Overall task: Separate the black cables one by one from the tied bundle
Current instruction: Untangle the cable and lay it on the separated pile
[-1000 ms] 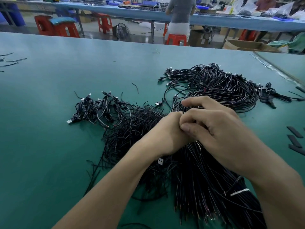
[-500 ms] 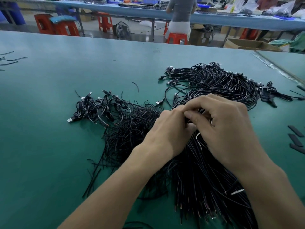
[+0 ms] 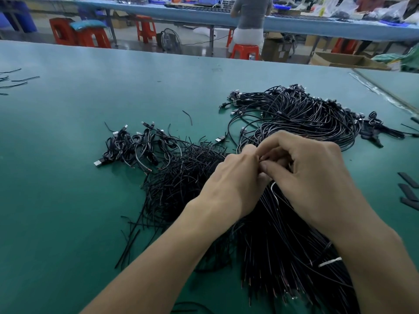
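Observation:
A big bundle of black cables lies on the green table, running from the near right edge up to a looped end with USB plugs. A white tie wraps its lower part. My left hand and my right hand meet over the bundle's middle, fingertips curled together and pinching at cables there; what exactly they pinch is hidden by the fingers. A small pile of separate coiled cables lies to the left, next to a heap of short black wire pieces.
Black strips lie at the right table edge. A few loose wires lie at far left. Beyond the table are red stools, cardboard boxes and a seated person at another bench.
Both hands have stayed over the bundle's middle. The right hand's fingers have curled in tighter against the left fingertips.

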